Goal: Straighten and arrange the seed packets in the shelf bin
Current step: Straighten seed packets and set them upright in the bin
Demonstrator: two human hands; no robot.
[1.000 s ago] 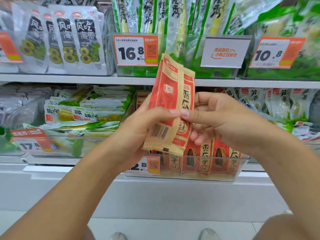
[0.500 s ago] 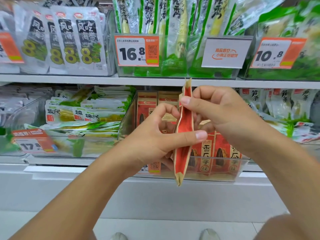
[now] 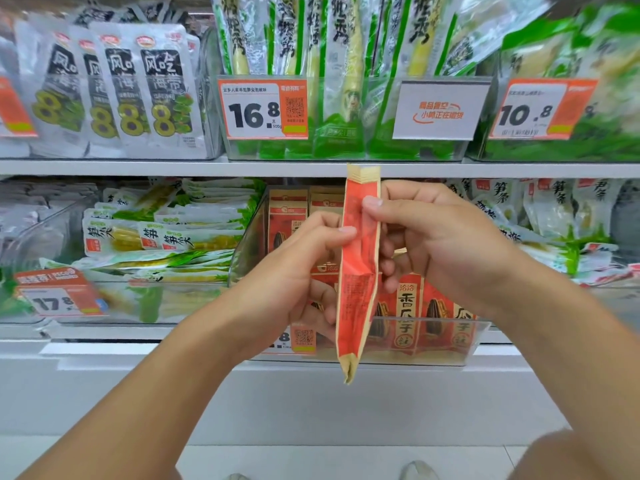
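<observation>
Far out to the left of the grip, white seaweed packs stand on the upper shelf, and below them green bamboo-shoot packs lie stacked in a clear bin with a blurred price tag in front.

Closer in, the left hand comes up with its fingers curled, thumb and forefinger pinching the left edge of the seed packet. That packet is right at the centre of the grip, held upright and edge-on to the camera, red with tan sealed ends, its top reaching the upper shelf's edge and its bottom hanging below the front lip of the shelf bin.

On the other side of the packet, the right hand pinches too, thumb pressed on the red face near the top, fingers curled behind. So both hands have it, one on each side.

Behind the grip, more red seed packets stand upright in the clear bin, some in the front row, some in the back. Above, a 16.8 tag and a white sign; off to the right, a 10.8 tag and more bamboo-shoot bags.
</observation>
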